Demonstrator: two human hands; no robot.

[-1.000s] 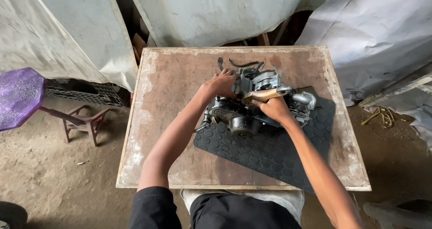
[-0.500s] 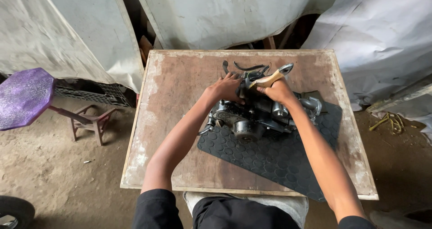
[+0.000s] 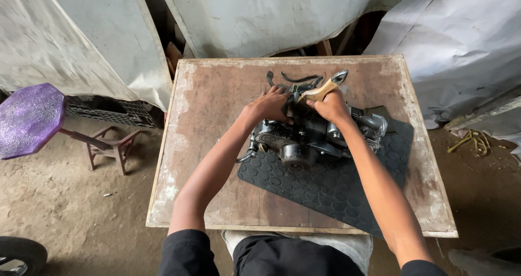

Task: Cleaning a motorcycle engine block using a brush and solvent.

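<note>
From the head camera: the engine (image 3: pixel 317 138) sits on the rubber mat (image 3: pixel 336 186) on my tabletop (image 3: pixel 211 113). My left hand (image 3: pixel 269 106) steadies its far side, fingers curled on it. My right hand (image 3: pixel 332 106) grips a wooden-handled tool (image 3: pixel 324 88). The casing looks unopened, so most work remains.

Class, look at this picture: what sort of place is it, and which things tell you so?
Probably a makeshift repair workshop: a small engine on a rubber mat, a worn wooden table, and a dirt floor.

Both hands (image 3: pixel 269 105) grip a grey engine (image 3: pixel 312 138) on a wooden table (image 3: pixel 217 162)
</note>
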